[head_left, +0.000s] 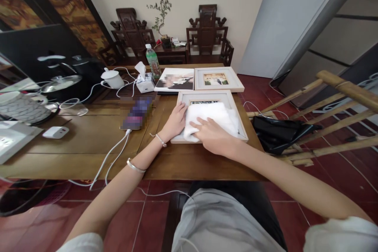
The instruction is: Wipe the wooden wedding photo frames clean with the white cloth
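A white picture frame [206, 95] lies flat on the wooden table [97, 141] in front of me. A white cloth [217, 115] covers most of its glass. My right hand [213, 134] presses flat on the near part of the cloth, fingers spread toward the left. At the frame's left edge rests my left hand [175, 121], its fingers lying on the rim and steadying it. A bracelet and a bangle sit on my left wrist and forearm.
Behind the frame lie a second white frame [218, 79] and an unframed photo print [175, 79]. A tissue box [144, 80], water bottle [152, 61], white mug [112, 78], phone [137, 113] on a cable and a charger [55, 132] sit to the left. Bamboo chair [325, 126] with a black bag [280, 132] stands right.
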The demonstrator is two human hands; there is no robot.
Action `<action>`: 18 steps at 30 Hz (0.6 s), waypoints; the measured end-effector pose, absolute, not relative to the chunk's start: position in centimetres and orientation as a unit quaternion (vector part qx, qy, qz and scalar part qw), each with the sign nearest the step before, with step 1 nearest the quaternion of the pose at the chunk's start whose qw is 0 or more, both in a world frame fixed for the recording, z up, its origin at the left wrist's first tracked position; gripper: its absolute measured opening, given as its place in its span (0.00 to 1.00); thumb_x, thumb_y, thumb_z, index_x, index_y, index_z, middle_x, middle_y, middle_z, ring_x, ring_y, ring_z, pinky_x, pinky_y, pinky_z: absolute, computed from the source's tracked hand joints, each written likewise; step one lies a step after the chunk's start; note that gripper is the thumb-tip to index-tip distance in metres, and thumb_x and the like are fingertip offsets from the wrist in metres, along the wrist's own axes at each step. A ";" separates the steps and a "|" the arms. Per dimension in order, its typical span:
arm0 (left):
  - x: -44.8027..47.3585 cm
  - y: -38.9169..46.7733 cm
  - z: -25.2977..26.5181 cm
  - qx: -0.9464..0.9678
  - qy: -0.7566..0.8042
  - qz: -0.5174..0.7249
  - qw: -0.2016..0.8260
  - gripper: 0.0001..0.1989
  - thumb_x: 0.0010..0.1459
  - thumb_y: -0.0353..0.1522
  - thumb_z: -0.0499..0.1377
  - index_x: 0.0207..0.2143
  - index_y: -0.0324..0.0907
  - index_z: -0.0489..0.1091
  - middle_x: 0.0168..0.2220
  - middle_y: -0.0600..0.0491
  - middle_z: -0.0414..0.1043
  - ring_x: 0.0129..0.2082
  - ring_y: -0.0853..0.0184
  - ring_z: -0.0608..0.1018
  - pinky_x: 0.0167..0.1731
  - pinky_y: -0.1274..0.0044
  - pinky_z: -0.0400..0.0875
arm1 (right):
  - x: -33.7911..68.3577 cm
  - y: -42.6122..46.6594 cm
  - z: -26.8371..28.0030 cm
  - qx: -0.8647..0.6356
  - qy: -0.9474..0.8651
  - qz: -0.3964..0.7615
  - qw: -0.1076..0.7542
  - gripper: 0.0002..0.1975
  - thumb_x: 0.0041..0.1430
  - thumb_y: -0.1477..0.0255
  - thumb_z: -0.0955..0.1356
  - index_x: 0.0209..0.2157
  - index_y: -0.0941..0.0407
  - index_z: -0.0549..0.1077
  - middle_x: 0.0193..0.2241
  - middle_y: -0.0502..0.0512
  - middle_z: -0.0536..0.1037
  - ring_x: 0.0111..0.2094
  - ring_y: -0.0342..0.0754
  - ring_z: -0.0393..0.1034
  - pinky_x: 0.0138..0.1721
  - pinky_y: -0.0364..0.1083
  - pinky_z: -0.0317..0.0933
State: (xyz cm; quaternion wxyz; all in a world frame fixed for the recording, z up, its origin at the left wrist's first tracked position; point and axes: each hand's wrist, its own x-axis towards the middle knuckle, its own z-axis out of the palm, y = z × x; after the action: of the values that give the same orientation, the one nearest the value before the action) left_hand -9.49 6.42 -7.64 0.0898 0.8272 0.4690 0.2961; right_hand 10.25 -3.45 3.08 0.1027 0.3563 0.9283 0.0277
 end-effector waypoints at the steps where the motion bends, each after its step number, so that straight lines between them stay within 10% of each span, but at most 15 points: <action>1: -9.5 6.4 -7.6 0.828 0.467 0.295 0.095 0.23 0.67 0.28 0.48 0.61 0.33 0.68 0.66 0.36 0.65 0.71 0.51 0.61 0.70 0.55 0.57 | 9.5 -3.3 2.9 0.352 0.931 0.028 0.098 0.23 0.62 0.84 0.61 0.53 0.61 0.79 0.67 0.65 0.66 0.66 0.65 0.60 0.59 0.61 0.62; 18: -9.4 6.1 -6.8 0.846 0.465 0.252 0.070 0.25 0.69 0.31 0.46 0.62 0.28 0.66 0.67 0.34 0.63 0.72 0.50 0.59 0.72 0.56 0.53 | 20.2 -4.5 4.0 0.493 0.863 0.069 0.087 0.24 0.51 0.88 0.62 0.43 0.58 0.83 0.60 0.64 0.75 0.63 0.62 0.66 0.59 0.57 0.63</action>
State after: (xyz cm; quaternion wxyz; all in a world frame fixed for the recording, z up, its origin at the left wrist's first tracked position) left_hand -9.36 6.08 -6.82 0.0700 0.8461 0.4645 0.2520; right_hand 20.19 -4.49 4.00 0.0871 0.4935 0.8626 0.0689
